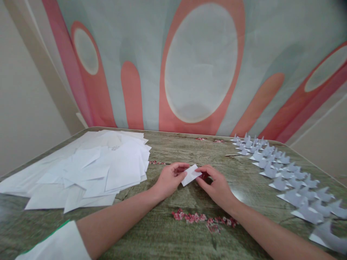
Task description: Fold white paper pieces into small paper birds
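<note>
Between my two hands is a small folded piece of white paper (191, 174), held a little above the middle of the table and tilted up to the right. My left hand (171, 179) pinches its left edge, thumb on top. The right side is gripped by my right hand (214, 183), with thumb and fingers at the edge. Fingers behind the paper are partly hidden.
A large loose pile of white paper sheets (89, 169) covers the table's left side. Rows of folded paper cranes (287, 177) stand along the right. The wood-patterned tabletop (151, 231) has pink flower prints. A patterned backdrop (151, 72) rises behind it.
</note>
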The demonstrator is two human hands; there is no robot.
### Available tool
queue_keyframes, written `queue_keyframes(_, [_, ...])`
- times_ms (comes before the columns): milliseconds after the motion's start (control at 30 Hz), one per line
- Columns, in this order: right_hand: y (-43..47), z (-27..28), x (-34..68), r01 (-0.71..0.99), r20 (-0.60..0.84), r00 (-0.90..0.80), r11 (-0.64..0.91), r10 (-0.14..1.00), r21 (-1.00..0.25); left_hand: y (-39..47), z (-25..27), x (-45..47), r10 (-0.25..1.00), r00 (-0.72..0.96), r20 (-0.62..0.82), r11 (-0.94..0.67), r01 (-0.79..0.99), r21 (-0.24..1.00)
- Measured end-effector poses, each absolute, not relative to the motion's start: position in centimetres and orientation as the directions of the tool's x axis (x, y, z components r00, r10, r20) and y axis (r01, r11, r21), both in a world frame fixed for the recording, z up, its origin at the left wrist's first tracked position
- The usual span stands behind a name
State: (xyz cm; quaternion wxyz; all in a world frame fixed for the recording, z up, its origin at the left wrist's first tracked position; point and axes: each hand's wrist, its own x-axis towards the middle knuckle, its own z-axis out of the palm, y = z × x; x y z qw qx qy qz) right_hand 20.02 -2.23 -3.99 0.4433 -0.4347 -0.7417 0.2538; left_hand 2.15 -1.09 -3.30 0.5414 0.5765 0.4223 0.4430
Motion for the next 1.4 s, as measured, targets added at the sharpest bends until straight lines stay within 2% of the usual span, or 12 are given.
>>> queue_keyframes(233, [-2.5, -3.6, 19.9, 0.376, 0.462, -0.251, 0.525, 0.851, -0.764, -1.0, -3.3, 2.0, 0.954, 0.288, 0.079, -0.080, -0.006, 0.997])
queue_keyframes(433, [-2.3, -3.7, 20.1, 0.339, 0.410, -0.224, 0.466, 0.884, -0.818, -1.1, -3.0, 2.0, 0.949, 0.313, 0.031, -0.020, -0.037, 0.999])
queue_keyframes(667, [-1.9, -4.0, 20.3, 0.268, 0.329, -0.201, 0.375, 0.923, -0.887, -1.0, -2.7, 1.7, 0.939, 0.345, 0.002, -0.007, 0.013, 1.000])
queue_keyframes(900, [-1.9, -3.9, 20.2, 0.251, 0.332, -0.208, 0.378, 0.920, -0.891, -0.9, -2.5, 1.5, 0.947, 0.317, -0.051, 0.055, -0.003, 0.998])
queue_keyframes(1400, [-1.9, -4.2, 20.1, 0.213, 0.276, -0.169, 0.309, 0.946, -0.927, -1.0, -2.3, 1.6, 0.942, 0.332, -0.055, 0.061, -0.007, 0.998])
